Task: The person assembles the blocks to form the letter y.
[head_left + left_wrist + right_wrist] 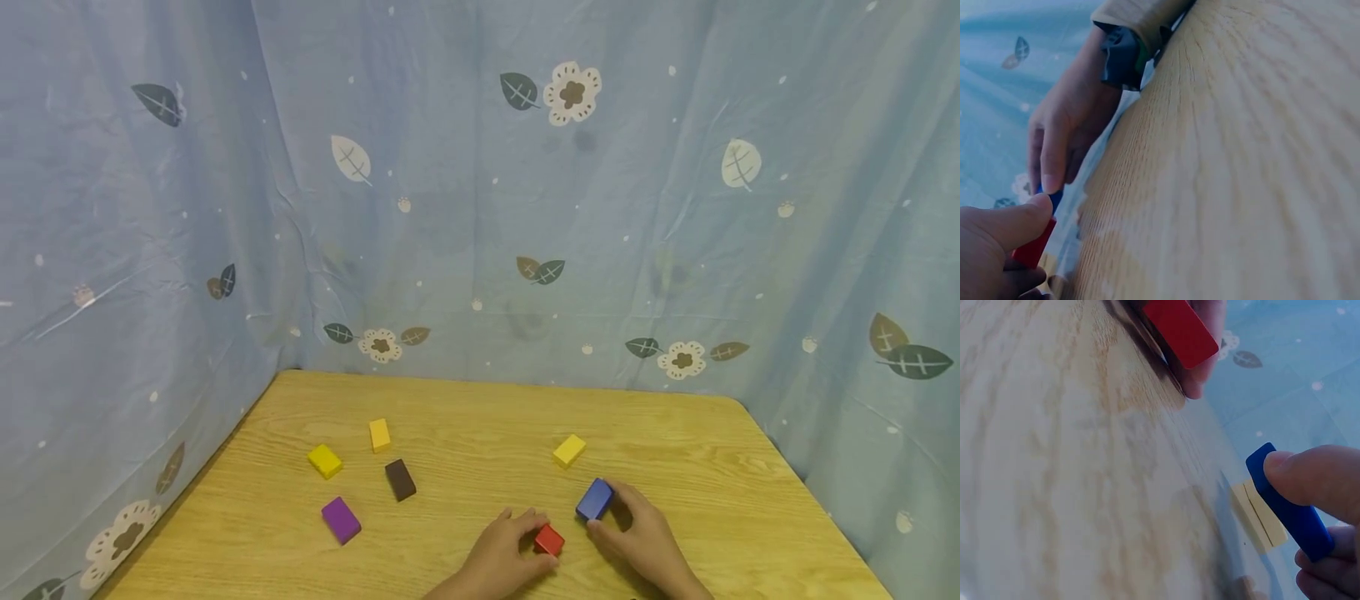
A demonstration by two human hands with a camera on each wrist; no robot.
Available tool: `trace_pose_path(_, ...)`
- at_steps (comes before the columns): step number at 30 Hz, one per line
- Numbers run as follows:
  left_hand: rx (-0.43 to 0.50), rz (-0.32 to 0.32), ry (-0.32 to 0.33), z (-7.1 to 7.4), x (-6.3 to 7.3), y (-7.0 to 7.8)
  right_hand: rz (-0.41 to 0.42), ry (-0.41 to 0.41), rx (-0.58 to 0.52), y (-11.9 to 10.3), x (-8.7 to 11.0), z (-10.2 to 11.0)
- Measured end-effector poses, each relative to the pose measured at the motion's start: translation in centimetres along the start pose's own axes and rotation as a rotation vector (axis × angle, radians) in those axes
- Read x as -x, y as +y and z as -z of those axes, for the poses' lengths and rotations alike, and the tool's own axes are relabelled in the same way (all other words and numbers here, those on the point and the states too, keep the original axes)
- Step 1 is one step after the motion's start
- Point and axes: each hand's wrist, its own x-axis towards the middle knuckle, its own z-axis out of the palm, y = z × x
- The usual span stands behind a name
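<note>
Near the front of the table, my left hand (504,552) holds a red block (550,540) between thumb and fingers. The left wrist view shows the thumb on one end of that red block (1034,249). Just to the right, my right hand (643,533) pinches a blue block (596,500) by its ends. In the right wrist view the thumb presses the upper end of the blue block (1290,506), with fingers at its lower end. A gap separates the two blocks in the head view. A pale yellow block (569,451) lies beyond the blue one.
On the left of the wooden table (465,417) lie a purple block (341,521), a dark brown block (401,480), a bright yellow block (325,461) and an orange-yellow block (379,436). A blue patterned curtain (450,167) hangs behind the table and along both sides.
</note>
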Motion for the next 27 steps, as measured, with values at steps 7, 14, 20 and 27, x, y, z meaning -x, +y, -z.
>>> trace_pose_path(7, 0.007, -0.015, 0.001, 0.2, 0.0, 0.1, 0.04, 0.038, 0.002, -0.4, -0.4, -0.2)
trace_pose_path(14, -0.008, -0.071, 0.029, 0.4, 0.1, 0.1, 0.047, 0.041, -0.017, -0.6, -0.9, -0.6)
trace_pose_path(20, -0.005, -0.089, 0.027, 0.7, 0.0, 0.0, 0.071, 0.053, -0.029, -0.6, -1.2, -0.9)
trace_pose_path(27, -0.009, -0.111, 0.041, 1.0, -0.2, -0.1, 0.084, 0.053, -0.04, -0.7, -1.7, -1.1)
